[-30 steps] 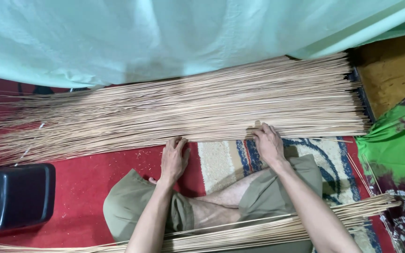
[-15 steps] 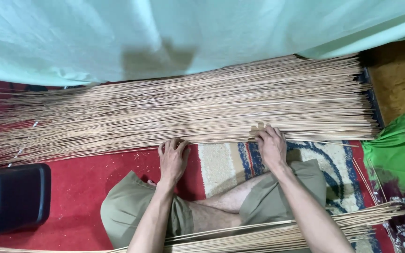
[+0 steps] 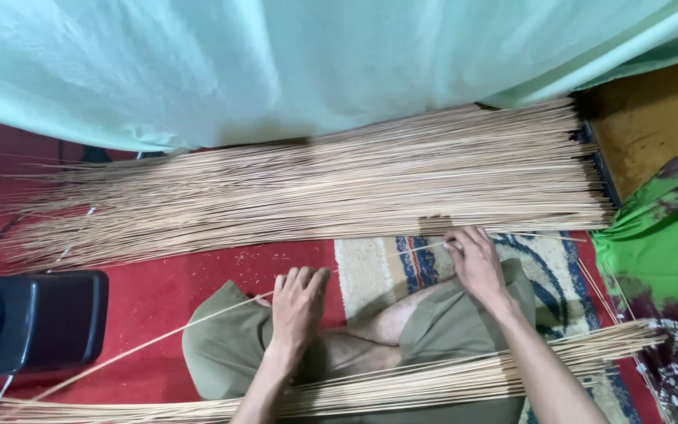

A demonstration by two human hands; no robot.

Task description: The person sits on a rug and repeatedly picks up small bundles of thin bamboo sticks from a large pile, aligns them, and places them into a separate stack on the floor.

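A wide pile of thin, pale sticks (image 3: 315, 184) lies across the floor in front of me. My left hand (image 3: 298, 302) and my right hand (image 3: 476, 259) both pinch one single stick (image 3: 386, 257), pulled out of the pile. It runs from near the right hand, past the left hand, down to the lower left over the red carpet. A second, smaller bundle of sticks (image 3: 433, 381) lies across my lap, over my olive shorts (image 3: 221, 345). My legs are crossed.
A pale green cloth (image 3: 276, 63) hangs over the far side of the pile. A black box-like object (image 3: 33, 318) stands at the left on the red carpet (image 3: 143, 286). A patterned rug (image 3: 370, 263) lies under my knees, green patterned fabric (image 3: 661, 259) at the right.
Both hands rested at the near edge of the pile before. Now they have drawn back toward me, pulling one stick free; the left hand moved down farther.
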